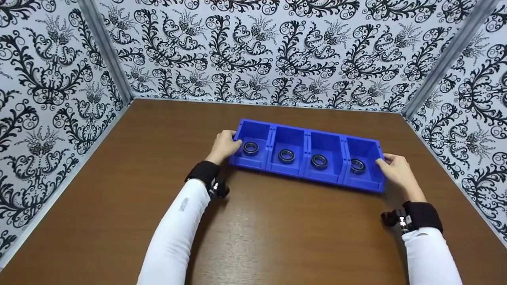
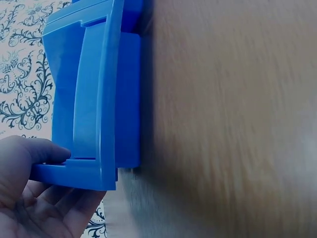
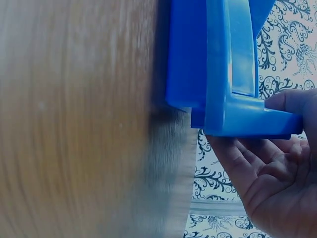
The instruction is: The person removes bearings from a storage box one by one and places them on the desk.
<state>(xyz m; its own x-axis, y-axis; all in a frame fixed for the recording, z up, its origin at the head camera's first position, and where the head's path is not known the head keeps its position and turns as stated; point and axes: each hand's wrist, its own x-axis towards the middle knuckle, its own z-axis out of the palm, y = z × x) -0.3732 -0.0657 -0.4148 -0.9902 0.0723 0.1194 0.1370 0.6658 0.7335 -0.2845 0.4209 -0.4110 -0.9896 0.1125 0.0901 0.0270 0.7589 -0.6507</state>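
A long blue bin (image 1: 288, 172) with several side-by-side compartments is held between both hands, slanting so its right end lies nearer me. One black-rimmed bearing sits in each compartment: the leftmost bearing (image 1: 250, 148), two middle bearings (image 1: 286, 156) (image 1: 319, 161) and the rightmost bearing (image 1: 357, 166). My left hand (image 1: 226, 146) grips the left end wall, thumb over the rim and fingers beneath, as the left wrist view shows. At the opposite end wall, my right hand (image 1: 397, 173) holds on the same way. The bin (image 3: 218, 74) is close over the table in the right wrist view.
Beneath everything spreads a brown wooden table (image 1: 277, 229). Patterned black-and-white panels (image 1: 253, 51) enclose its back and sides, joined by grey corner posts (image 1: 107, 51). Each wrist wears a black strap with a small camera (image 1: 392, 218).
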